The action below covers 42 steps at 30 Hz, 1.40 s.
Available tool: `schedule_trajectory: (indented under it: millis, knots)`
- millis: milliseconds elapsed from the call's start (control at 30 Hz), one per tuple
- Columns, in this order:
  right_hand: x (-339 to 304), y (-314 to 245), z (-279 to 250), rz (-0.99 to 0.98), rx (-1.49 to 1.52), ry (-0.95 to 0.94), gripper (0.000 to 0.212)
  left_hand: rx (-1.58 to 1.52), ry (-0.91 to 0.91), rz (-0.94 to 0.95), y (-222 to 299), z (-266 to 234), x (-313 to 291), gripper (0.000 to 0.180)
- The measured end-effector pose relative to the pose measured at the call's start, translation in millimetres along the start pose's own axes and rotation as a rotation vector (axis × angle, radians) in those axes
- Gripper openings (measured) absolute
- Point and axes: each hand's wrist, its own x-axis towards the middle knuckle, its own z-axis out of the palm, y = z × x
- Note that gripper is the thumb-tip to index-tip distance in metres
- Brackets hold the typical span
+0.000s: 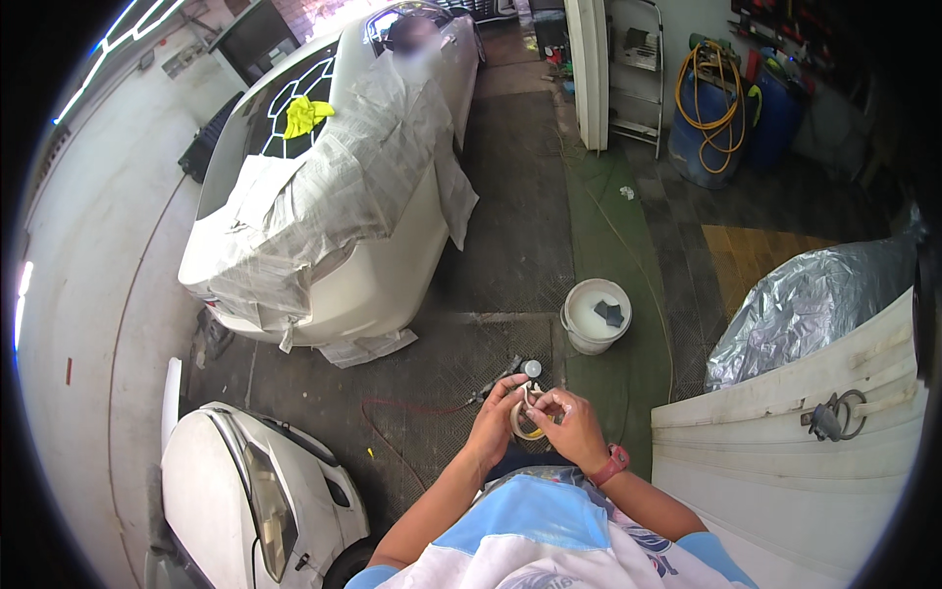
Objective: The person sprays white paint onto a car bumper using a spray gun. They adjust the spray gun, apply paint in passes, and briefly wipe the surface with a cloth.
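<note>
My left hand (497, 418) and my right hand (571, 426) meet in front of my body, fingers closed in a pinch. Between their fingertips is a small whitish strip (531, 393), which looks like masking tape. A cream ring with some yellow inside, apparently a roll of masking tape (519, 422), shows just below the fingers, partly covered by them. Whether the roll hangs from a hand or rests on something is hidden. A red watch (611, 464) is on my right wrist.
A white car (402, 285) partly covered with masking paper (363, 187) stands ahead left; a yellow cloth (306, 116) lies on it. A white bucket (589, 341) stands ahead right. Beyond my hands are a white-capped container (531, 368) and a red hose (402, 403). A person is beside the car.
</note>
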Motion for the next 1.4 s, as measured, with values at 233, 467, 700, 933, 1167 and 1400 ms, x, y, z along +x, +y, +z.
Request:
schedule_trajectory:
  millis: [233, 467, 700, 933, 1167, 1400]
  knots:
    - [-5.9, -2.3, 0.9, 0.056, 0.138, -0.022, 0.017, 0.044, 0.005, 0.017, -2.9, -1.9, -0.7, 0.033]
    - [-9.1, 8.5, 2.9, -0.042, -0.047, -0.031, 0.017, 0.075, 0.005, -0.001, -11.7, -1.6, -4.5, 0.033]
    - [-15.9, 36.6, 10.2, 0.351, 0.536, -0.117, 0.009, 0.026, 0.024, 0.060, -18.3, -7.8, -3.8, 0.041]
    - [-17.2, 39.6, -0.2, 0.618, 0.913, -0.200, 0.013, 0.407, 0.042, 0.407, -26.9, -5.1, -5.5, 0.044]
    - [-14.1, 39.9, 1.7, 0.640, 0.915, -0.107, 0.010, 1.080, 0.066, 0.829, -14.2, 1.1, -17.9, 0.032]
    - [-15.2, 40.5, 2.0, 0.541, 0.556, -0.132, 0.016, 1.281, -0.008, 0.871, 0.9, 6.4, -21.5, 0.034]
